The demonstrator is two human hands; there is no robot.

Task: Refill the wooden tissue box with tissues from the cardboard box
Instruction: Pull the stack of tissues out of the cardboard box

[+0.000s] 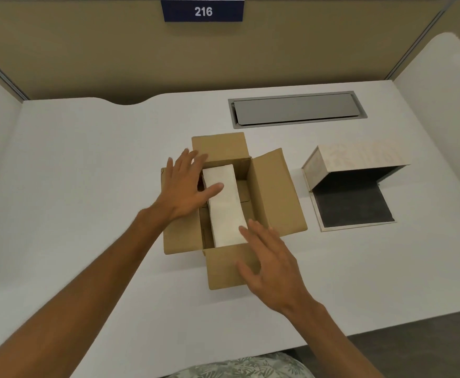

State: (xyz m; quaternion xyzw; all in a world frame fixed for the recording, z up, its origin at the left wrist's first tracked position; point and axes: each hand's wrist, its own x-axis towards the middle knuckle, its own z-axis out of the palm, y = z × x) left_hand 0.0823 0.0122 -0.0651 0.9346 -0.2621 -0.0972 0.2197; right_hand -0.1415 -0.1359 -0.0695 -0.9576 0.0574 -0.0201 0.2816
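Note:
A brown cardboard box [275,195] stands at the middle of the white desk with all its flaps folded out. Inside it lies a white stack of tissues [227,211], lengthwise. My left hand [186,186] hovers over the box's left side, fingers spread, with the thumb resting on the stack's top. My right hand [271,263] is spread over the near flap, its fingertips at the stack's near end. Neither hand holds anything. To the right, the pale wooden tissue box [340,162] lies open on its side, showing a dark lining and a hinged panel flat on the desk.
A grey metal cable hatch [297,109] is set into the desk behind the boxes. Beige partition walls enclose the desk at the back and sides, with a blue sign reading 216 [203,11]. The desk's front edge runs close to my body.

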